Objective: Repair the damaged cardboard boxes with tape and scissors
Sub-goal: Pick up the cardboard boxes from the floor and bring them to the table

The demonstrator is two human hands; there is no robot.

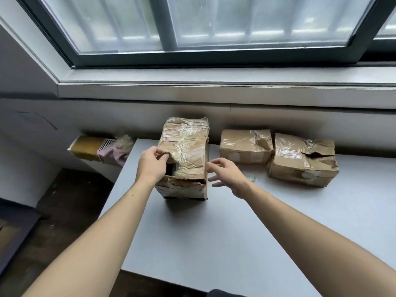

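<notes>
A tall, crumpled cardboard box [186, 146] wrapped in old clear tape stands on the grey table [214, 243], with a dark hole torn open in its top near the front left. My left hand [151, 166] pinches the torn flap at the edge of that hole. My right hand [227, 176] hovers just right of the box, fingers spread and relaxed, holding nothing. Two more damaged boxes sit to the right: a smaller one [244, 146] with a dented top and a wider one [302, 159] with a split along its top. No tape roll or scissors are in view.
A wall and a window sill [214, 91] run close behind the boxes. Left of the table, a yellowish box with crumpled cloth [100, 148] sits on a low ledge. Dark floor lies beyond the table's left edge.
</notes>
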